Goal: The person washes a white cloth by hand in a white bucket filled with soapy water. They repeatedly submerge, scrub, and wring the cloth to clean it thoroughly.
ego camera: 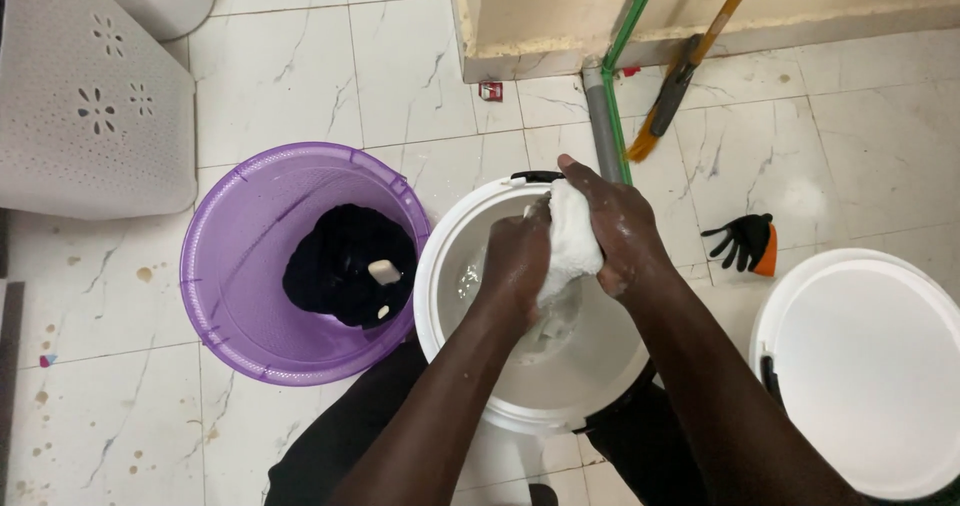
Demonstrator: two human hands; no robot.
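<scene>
**Both hands clamped on a white cloth over the white bucket**

I see my left hand (518, 256) and right hand (618, 228) pressed together, both closed tight around one white cloth (572, 234), which is bunched between them and hangs down towards the water. The hands are wet and soapy. They hold the cloth just above the middle of a white bucket (440, 266) with a little water at its bottom.

Touching that bucket on my left stands a purple tub (220, 266) with one dark garment (335, 266) lying in it and a pale bar of soap (385, 271) on top of the garment. On my right, near but apart, is a second white bucket (860, 366). That makes two white buckets and one purple tub.

The floor (300, 66) is white marble-look tile, spotted with brown stains at the lower left. One black glove with an orange cuff (745, 241) lies on it between the two white buckets. A broom (690, 61) and a green-handled tool (625, 46) lean against the cream wall base (700, 16). A white perforated basket (90, 96) lies at the upper left.
</scene>
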